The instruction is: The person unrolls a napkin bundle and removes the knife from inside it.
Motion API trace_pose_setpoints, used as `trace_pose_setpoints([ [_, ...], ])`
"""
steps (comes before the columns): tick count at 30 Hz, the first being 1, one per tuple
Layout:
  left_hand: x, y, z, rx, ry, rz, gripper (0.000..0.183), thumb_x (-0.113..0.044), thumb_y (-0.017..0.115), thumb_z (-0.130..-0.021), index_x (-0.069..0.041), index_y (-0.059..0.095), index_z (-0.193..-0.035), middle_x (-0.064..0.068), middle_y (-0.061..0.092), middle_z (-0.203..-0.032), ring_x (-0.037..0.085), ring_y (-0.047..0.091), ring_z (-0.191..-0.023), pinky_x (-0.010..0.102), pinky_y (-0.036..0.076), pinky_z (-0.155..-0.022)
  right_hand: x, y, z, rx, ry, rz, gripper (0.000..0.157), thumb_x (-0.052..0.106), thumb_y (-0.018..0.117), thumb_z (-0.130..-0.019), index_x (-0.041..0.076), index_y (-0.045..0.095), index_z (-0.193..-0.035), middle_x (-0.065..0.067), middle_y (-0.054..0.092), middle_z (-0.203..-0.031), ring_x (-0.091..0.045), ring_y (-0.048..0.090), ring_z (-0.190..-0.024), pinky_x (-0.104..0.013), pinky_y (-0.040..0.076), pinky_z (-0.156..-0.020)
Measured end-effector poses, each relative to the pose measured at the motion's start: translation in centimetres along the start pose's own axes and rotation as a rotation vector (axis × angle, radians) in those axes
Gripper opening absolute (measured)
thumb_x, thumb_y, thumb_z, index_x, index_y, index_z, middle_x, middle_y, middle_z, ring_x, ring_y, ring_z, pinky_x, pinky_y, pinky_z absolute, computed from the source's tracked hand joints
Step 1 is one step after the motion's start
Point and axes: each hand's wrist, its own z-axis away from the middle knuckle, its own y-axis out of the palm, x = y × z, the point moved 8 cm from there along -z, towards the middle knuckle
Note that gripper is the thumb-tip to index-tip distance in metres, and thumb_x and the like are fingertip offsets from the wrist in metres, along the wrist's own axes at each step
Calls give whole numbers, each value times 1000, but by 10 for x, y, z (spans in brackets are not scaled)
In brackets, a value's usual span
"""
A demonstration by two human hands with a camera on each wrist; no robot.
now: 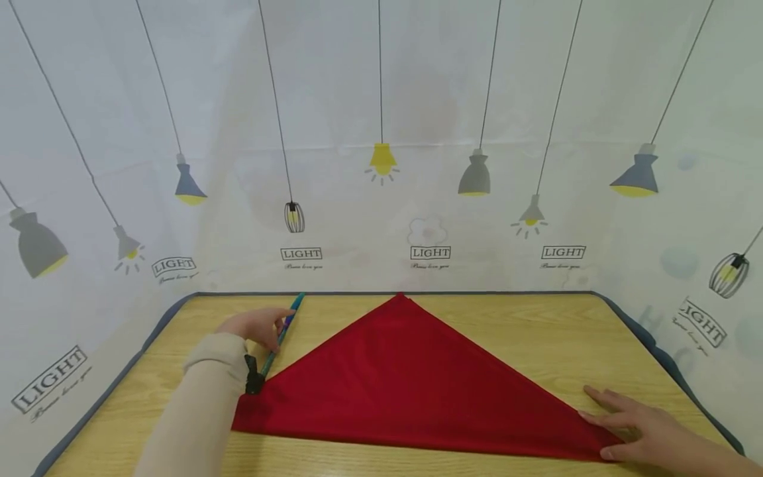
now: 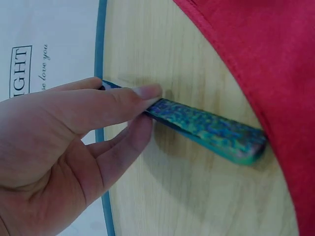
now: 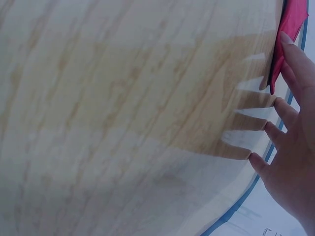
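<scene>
A red cloth [image 1: 381, 384] lies on the table, folded to a triangle with its peak at the far edge. Left of it, my left hand [image 1: 256, 326] pinches a slim, flat blue-green stick-like item [image 2: 206, 129] between thumb and fingers. Its near end is rounded and speckled, close beside the cloth's edge; its narrow far part is partly covered by my fingers, and its exact kind is not clear. At the cloth's right corner rests my right hand [image 1: 644, 424], its fingers spread and fairly straight. They touch the cloth and the wood beside it.
The wood-grain table [image 1: 536, 331] has a dark blue border [image 1: 477, 292] along its back and sides. White sheeting [image 1: 340, 99] printed with hanging lamps rises behind and on both sides. A black wrist mount [image 1: 254, 379] hangs under my left sleeve.
</scene>
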Motion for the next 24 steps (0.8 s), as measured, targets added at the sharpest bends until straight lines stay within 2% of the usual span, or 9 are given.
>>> trace_pose_setpoints([
  [4,3,1,-4,-20,12,-47,89,6,78,-75,3,30,-149,11,56,-104,21,52,-84,30,46,-68,2,-1,-1,8,12,-5,51,35,70,-88,29,58,-137,36,13,-145,29,-5,-115,-77,36,-72],
  [9,2,3,-8,-27,34,-76,87,6,77,-74,6,32,-148,8,55,-95,19,52,-80,30,45,-67,1,-1,0,25,61,-23,50,37,70,-88,28,59,-136,32,17,-145,29,-2,-116,-78,34,-74],
  [12,-3,3,-9,-29,39,-54,87,9,76,-73,8,31,-147,7,52,-83,17,48,-72,28,42,-62,-1,0,2,26,75,-32,50,37,70,-88,28,60,-136,32,18,-145,30,-3,-115,-79,33,-74],
  [15,-3,5,-9,-33,8,-21,88,11,75,-73,7,30,-148,5,49,-77,15,45,-66,26,40,-58,-2,0,2,21,73,-23,51,38,70,-87,29,59,-136,34,15,-145,30,-4,-115,-78,34,-74],
  [17,-1,5,-11,-35,-12,-3,88,12,75,-74,6,29,-149,5,47,-76,15,43,-65,25,39,-57,-3,0,2,13,73,-13,51,38,70,-87,29,60,-136,36,14,-144,25,2,-122,-78,34,-74],
  [18,-1,6,-12,-37,-21,2,88,12,75,-74,6,29,-149,5,47,-77,15,43,-66,26,39,-57,-3,0,2,11,74,-2,51,39,70,-87,29,60,-136,36,14,-144,18,7,-129,-77,35,-74],
  [20,-1,6,-11,-41,-35,4,88,12,75,-75,6,29,-149,6,47,-80,16,44,-68,26,40,-58,-3,0,1,13,91,8,51,40,70,-86,30,60,-136,34,15,-145,-5,20,-140,-77,35,-75],
  [22,-2,5,-9,-42,-44,12,88,12,75,-75,6,28,-149,7,48,-81,17,45,-70,26,41,-58,-4,0,1,20,110,14,52,41,70,-86,30,60,-135,31,18,-147,-34,31,-136,-77,35,-77],
  [24,-2,5,-7,-44,-57,22,88,13,75,-75,7,28,-149,9,48,-82,18,45,-71,27,42,-58,-4,1,0,26,117,17,52,42,70,-86,29,60,-135,28,19,-148,-52,33,-125,-77,35,-77],
])
